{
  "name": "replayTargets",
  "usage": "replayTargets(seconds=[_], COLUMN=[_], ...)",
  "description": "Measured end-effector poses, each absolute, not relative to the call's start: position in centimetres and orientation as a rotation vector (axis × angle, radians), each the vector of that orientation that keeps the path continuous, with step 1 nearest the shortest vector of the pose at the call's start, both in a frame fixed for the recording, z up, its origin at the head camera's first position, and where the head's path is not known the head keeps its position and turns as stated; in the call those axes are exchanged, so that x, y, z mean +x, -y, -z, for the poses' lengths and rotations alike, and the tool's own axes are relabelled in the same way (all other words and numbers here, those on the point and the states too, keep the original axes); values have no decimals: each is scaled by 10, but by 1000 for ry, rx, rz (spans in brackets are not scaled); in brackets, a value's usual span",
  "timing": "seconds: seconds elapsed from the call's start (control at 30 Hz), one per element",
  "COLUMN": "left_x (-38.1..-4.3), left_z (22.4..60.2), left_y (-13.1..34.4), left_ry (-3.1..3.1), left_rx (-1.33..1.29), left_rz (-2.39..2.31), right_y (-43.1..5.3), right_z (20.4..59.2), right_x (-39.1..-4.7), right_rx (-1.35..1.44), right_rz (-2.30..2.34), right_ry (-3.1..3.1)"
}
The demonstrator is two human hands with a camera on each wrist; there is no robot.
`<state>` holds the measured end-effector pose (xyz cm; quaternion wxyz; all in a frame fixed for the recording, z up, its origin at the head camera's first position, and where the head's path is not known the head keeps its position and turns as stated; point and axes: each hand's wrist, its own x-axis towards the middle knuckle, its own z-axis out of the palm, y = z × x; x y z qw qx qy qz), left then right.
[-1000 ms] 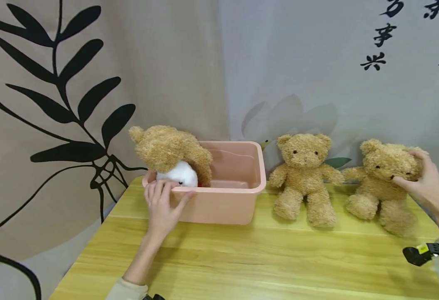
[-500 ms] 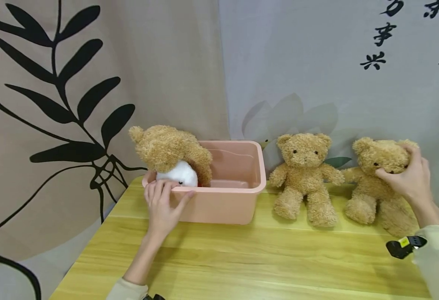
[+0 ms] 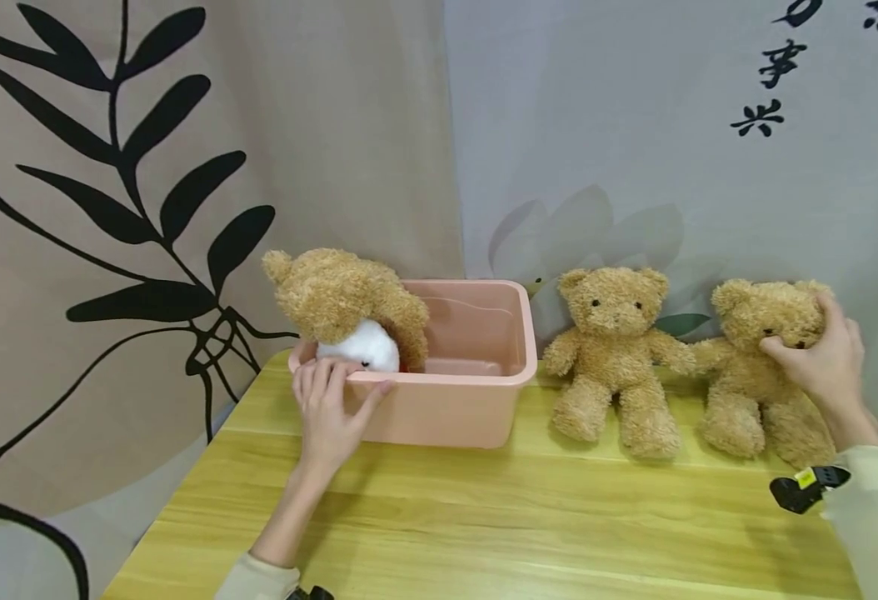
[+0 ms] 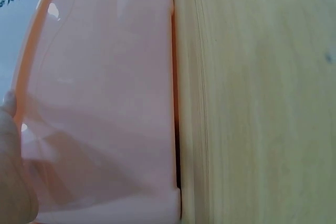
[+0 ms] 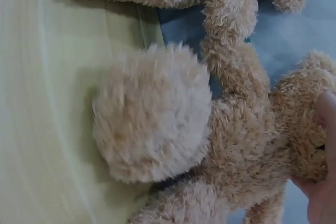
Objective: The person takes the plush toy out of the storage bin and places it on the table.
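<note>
A pink plastic bin [image 3: 446,412] stands on the wooden table, and my left hand [image 3: 331,417] grips its front rim near the left corner, thumb on the outer wall. Inside, at the left end, a curly brown teddy bear [image 3: 337,287] slumps face down over a white plush toy [image 3: 364,346]. My right hand [image 3: 829,367] holds the head of the rightmost teddy bear [image 3: 739,392], thumb across its face. That bear sits upright at the table's back edge; in the right wrist view its foot [image 5: 152,116] looms close. Another teddy bear [image 3: 615,367] sits between it and the bin.
The table [image 3: 521,517] runs out in front of the bin and bears. Behind hangs a curtain [image 3: 596,108] with printed leaves and characters. The bin's right half shows its bare floor [image 3: 472,365].
My right hand has shifted left with the rightmost bear's head, which now stands straighter than a second ago. My left hand stays on the bin's rim. The head view has shifted slightly.
</note>
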<state>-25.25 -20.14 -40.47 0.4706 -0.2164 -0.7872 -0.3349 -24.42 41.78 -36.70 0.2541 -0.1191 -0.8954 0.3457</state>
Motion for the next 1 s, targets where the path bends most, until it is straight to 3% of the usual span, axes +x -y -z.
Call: replayTargets(seconds=[1.0], left_x=[-255], left_z=[407], left_y=[201], left_ry=[1936], left_rx=[-527], left_rz=[826], right_y=[-402], right_z=[345], right_x=[-247], right_rx=[-417], right_rz=[-891], right_ry=[2366])
